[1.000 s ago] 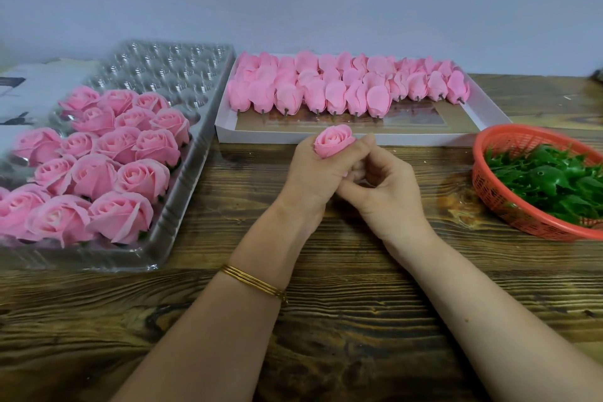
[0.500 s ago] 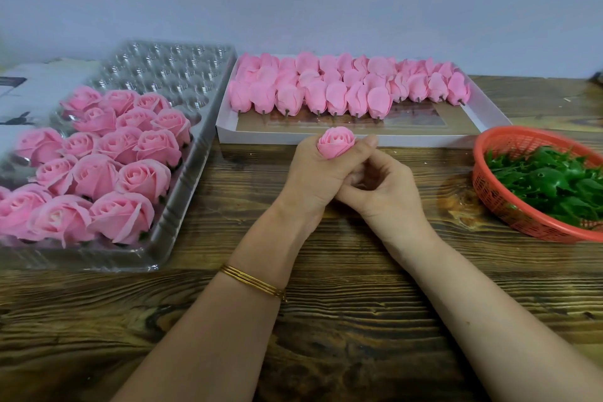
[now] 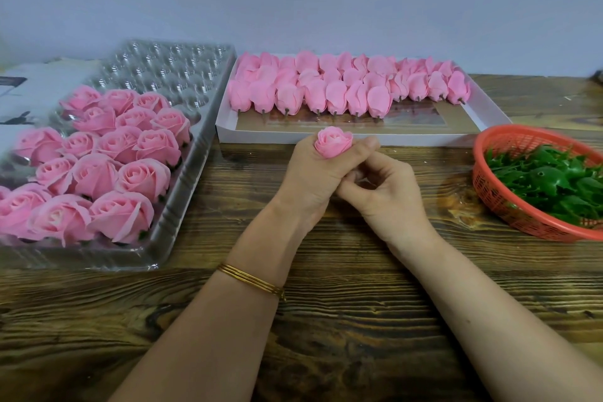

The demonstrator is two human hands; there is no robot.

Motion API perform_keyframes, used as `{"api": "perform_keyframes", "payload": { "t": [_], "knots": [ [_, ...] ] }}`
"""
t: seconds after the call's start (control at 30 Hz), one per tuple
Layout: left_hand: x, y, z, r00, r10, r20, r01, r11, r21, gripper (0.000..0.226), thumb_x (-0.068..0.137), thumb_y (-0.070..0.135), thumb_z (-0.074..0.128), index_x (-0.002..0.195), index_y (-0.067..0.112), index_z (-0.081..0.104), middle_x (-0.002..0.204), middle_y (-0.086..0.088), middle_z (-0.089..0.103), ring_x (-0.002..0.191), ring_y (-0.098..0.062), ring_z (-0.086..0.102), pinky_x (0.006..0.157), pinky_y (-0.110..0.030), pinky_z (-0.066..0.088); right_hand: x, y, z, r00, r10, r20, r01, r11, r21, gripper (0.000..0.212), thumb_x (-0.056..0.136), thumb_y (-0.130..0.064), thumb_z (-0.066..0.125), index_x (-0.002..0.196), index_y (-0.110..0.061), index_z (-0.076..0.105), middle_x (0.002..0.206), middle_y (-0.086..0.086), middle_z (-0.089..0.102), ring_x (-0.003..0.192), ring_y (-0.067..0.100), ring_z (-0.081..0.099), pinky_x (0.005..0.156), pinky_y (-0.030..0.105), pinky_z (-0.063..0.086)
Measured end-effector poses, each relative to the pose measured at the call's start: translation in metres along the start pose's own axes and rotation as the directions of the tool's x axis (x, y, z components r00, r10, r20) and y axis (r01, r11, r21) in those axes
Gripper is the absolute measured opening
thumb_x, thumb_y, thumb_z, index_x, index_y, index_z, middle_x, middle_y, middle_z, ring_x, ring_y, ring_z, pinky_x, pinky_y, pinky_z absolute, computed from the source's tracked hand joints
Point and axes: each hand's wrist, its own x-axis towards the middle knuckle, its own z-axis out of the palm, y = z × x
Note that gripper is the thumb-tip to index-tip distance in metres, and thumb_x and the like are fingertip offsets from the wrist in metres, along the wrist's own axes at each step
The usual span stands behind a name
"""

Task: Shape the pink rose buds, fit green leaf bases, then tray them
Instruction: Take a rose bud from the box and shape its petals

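The grip is on the rose bud (image 3: 332,142). The left hand (image 3: 310,183) has it wrapped in thumb and curled fingers, with the bloom poking out of the top of the fist, petals up. It rides above the tabletop (image 3: 326,320), just in front of the near wall of the white box (image 3: 261,137).

The right hand (image 3: 388,193) is tucked against the left from below, fingers curled into a narrow pinch about where the bud's stem would be. That spot is hidden, though, so I cannot tell whether this grip has anything in it. My read is that the left steadies the bloom while the right works the underside. That looks like the shaping step, and no green base shows on this bud yet.

Moving outward, the white box holds rows of unshaped buds (image 3: 329,98) lying on their sides. Their stubby stems point toward the person, handy for picking from the front row.

To the right, near the right hand, a red basket (image 3: 489,196) is heaped with loose green leaf bases (image 3: 551,186), ready for fitting.

On the left is the clear plastic tray (image 3: 169,64). Finished roses (image 3: 98,170) sit petals-up in the near cups, with green peeking out under a few, and the far cups show only plastic. So there is room to fill and plenty of buds to go. Gold bangles (image 3: 251,281) circle the left wrist.
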Motion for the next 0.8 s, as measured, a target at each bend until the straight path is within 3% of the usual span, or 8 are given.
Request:
{"api": "perform_keyframes", "payload": {
  "t": [0.1,0.2,0.3,0.4,0.57,0.63,0.7,0.8],
  "knots": [
    [-0.0007,-0.0005,0.0017,0.999,-0.019,-0.027,0.019,1.000,0.002,0.021,0.090,0.000,0.065,0.085,-0.019,0.060,0.051,0.006,0.051,0.048,-0.004,0.051,0.051,-0.017,0.047,0.0003,0.0021,0.0012,0.999,-0.011,-0.050,0.011,1.000,-0.003,0.019,0.073,0.003,0.078,0.084,0.003,0.062,0.057,-0.017,0.053,0.056,-0.002,0.046,0.057,0.013,0.041],
    [0.0008,-0.0038,0.0014,0.999,-0.031,-0.029,0.032,0.999,0.035,0.031,0.089,-0.003,0.065,0.062,0.006,0.053,0.048,0.008,0.048,0.046,-0.005,0.048,0.051,-0.018,0.046,0.0006,0.0016,0.0020,0.997,-0.013,-0.072,0.013,1.000,-0.001,0.024,0.072,0.003,0.080,0.090,0.000,0.064,0.060,-0.016,0.056,0.059,-0.002,0.047,0.058,0.015,0.045],
    [0.0012,-0.0039,0.0010,1.000,-0.018,-0.019,0.018,1.000,0.011,0.009,0.086,-0.007,0.066,0.078,-0.009,0.062,0.047,0.008,0.051,0.045,-0.004,0.050,0.051,-0.017,0.046,-0.0003,-0.0007,0.0024,0.998,-0.015,-0.064,0.016,1.000,0.005,0.035,0.073,0.002,0.080,0.094,-0.023,0.068,0.067,-0.010,0.060,0.062,0.002,0.049,0.062,0.020,0.047],
    [0.0005,-0.0015,0.0018,0.999,-0.021,-0.041,0.022,1.000,0.009,0.024,0.082,-0.008,0.070,0.103,-0.019,0.062,0.047,0.008,0.055,0.045,-0.003,0.052,0.052,-0.017,0.047,-0.0006,-0.0019,0.0030,0.999,-0.008,-0.040,0.007,1.000,-0.019,0.034,0.074,-0.002,0.080,0.092,-0.029,0.068,0.072,0.004,0.062,0.066,0.008,0.052,0.064,0.027,0.048],
    [-0.0016,0.0028,0.0024,0.998,-0.024,-0.055,0.025,1.000,0.008,0.008,0.084,-0.007,0.068,0.091,-0.011,0.064,0.044,0.008,0.053,0.043,-0.004,0.051,0.048,-0.016,0.046,0.0006,0.0011,0.0006,1.000,0.006,-0.014,-0.007,0.999,-0.045,0.015,0.076,0.001,0.076,0.087,-0.005,0.068,0.054,-0.015,0.051,0.053,0.000,0.043,0.055,0.015,0.039],
    [-0.0016,0.0027,0.0036,0.997,-0.018,-0.076,0.019,1.000,0.016,0.021,0.085,-0.007,0.067,0.099,-0.022,0.062,0.048,0.005,0.051,0.044,-0.007,0.046,0.047,-0.018,0.044,0.0008,0.0005,0.0009,1.000,0.011,-0.017,-0.011,0.999,-0.035,0.020,0.075,0.002,0.077,0.084,-0.014,0.067,0.054,-0.018,0.052,0.053,-0.002,0.045,0.055,0.012,0.039],
    [-0.0011,0.0028,0.0046,0.996,-0.007,-0.086,0.008,1.000,0.013,0.030,0.085,-0.006,0.068,0.103,-0.027,0.057,0.054,-0.005,0.045,0.048,-0.013,0.039,0.046,-0.020,0.042,0.0006,-0.0009,0.0027,1.000,0.000,-0.026,0.000,1.000,-0.003,0.036,0.073,0.003,0.079,0.094,-0.025,0.067,0.060,-0.019,0.058,0.057,-0.004,0.049,0.059,0.011,0.043],
    [0.0006,-0.0004,0.0039,0.997,-0.001,-0.078,0.002,1.000,0.013,0.033,0.085,-0.005,0.068,0.102,-0.029,0.055,0.057,-0.005,0.042,0.051,-0.016,0.037,0.048,-0.021,0.042,0.0003,-0.0011,0.0036,0.999,-0.016,-0.050,0.018,0.999,0.029,0.047,0.071,0.002,0.081,0.099,-0.033,0.066,0.072,-0.010,0.065,0.065,-0.001,0.055,0.064,0.014,0.049]
  ]
}}
